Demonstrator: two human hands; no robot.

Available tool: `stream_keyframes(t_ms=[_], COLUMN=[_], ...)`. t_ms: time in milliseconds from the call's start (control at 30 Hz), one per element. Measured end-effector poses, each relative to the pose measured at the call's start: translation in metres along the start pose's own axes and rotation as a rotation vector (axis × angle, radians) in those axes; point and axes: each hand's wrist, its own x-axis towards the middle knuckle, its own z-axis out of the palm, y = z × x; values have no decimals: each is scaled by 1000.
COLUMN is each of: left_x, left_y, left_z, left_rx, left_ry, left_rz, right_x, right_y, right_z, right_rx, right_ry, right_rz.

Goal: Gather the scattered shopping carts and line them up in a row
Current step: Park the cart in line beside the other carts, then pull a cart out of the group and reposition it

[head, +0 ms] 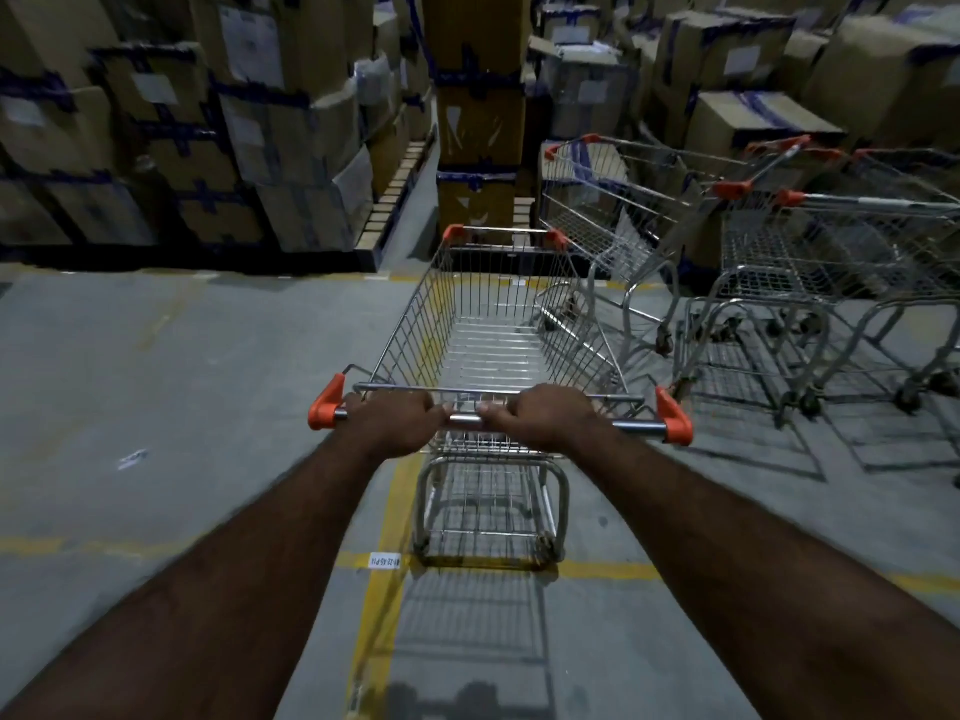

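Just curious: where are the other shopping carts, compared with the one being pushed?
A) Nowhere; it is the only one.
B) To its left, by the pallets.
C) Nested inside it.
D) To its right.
D: the left hand and right hand grip the handle of the pushed cart, and the other carts stand to its right, before stacked boxes.

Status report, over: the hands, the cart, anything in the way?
On the handle: left hand and right hand, both gripping. Empty shopping cart faces the stacked boxes. Close on its right, parked carts.
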Motion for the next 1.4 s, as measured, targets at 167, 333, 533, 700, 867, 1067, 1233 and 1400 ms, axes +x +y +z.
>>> stream_keyframes(t_ms=[167, 333, 533, 700, 867, 1067, 1233, 1400], left_x=[22, 63, 108, 139, 177, 261, 349, 424], left_y=[60, 124, 238, 333, 417, 485, 515, 534], left_z=[-13, -29, -41, -47, -61, -76, -96, -107], left_rx=[100, 54, -10, -24, -10, -20, -144, -164], left_ry=[89, 120, 158, 168, 157, 161, 182, 186], left_rz=[13, 57, 210, 390, 503, 566, 554, 487], right_x=[8, 1, -34, -64, -77, -45, 16, 86], right_y=[25, 92, 198, 275, 346, 427, 490, 551], right_z=[-38, -79, -126, -157, -187, -215, -248, -270], right_rx=[-49, -50, -48, -34, -44, -82, -94, -79], right_ry=[92, 231, 320, 405, 467, 455, 400, 362], right_rz=[-56, -45, 68, 154, 240, 312, 299, 303])
